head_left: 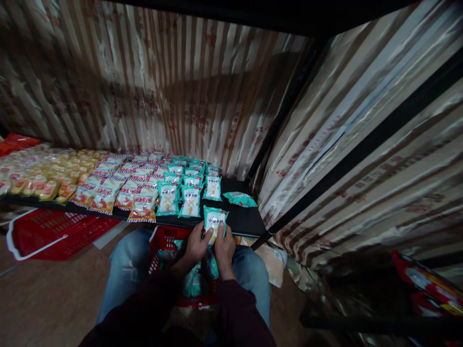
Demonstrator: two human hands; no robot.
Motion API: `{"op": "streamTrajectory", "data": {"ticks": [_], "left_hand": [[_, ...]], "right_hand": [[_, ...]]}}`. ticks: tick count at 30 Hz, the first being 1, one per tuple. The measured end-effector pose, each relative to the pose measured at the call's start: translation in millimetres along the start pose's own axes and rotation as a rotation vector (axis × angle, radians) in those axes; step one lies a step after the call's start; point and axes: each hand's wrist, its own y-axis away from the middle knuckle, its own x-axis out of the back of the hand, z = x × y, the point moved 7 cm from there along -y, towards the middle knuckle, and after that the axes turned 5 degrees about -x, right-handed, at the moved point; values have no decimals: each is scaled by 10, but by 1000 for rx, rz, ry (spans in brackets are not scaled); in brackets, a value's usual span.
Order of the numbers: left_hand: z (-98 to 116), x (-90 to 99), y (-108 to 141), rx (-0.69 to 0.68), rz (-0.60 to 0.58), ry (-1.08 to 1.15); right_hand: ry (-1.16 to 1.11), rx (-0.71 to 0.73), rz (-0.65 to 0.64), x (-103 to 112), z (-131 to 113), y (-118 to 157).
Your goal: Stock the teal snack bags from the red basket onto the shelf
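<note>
Between my left hand and my right hand is a teal and white snack bag, gripped from both sides with its printed front facing up. Both hands are closed on its lower part, thumbs on the front. Below them, between my knees, a red plastic basket holds several more teal bags. Just beyond the held bag, rows of matching teal bags stand on the black shelf. One teal bag lies flat at the right end of that shelf.
Left of the teal rows are white and red snack bags, then yellow clear-wrapped packs. Another red basket sits on the floor at left. Black shelf posts and striped sheeting enclose the right and back. Cardboard lies below.
</note>
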Motion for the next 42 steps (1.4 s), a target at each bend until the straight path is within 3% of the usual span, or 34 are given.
{"op": "streamTrajectory", "data": {"ticks": [6,11,25,35,42], "left_hand": [[189,-117,-251,-46,-4,-273],[252,-198,-432,5,-24,-446],[282,-429,-847,-57,14,-457],[165,-494,-1082,-133,65,-545],[86,-550,-1213,-82,68,-543]], "right_hand": [[-41,35,-7,-8,-159,-298],[-83,78,-50,-75,-223,-451],[-8,84,-71,-312,-345,-886],[-17,71,-81,-488,-312,-1081],[-44,61,-115,-563,-300,-1184]]}}
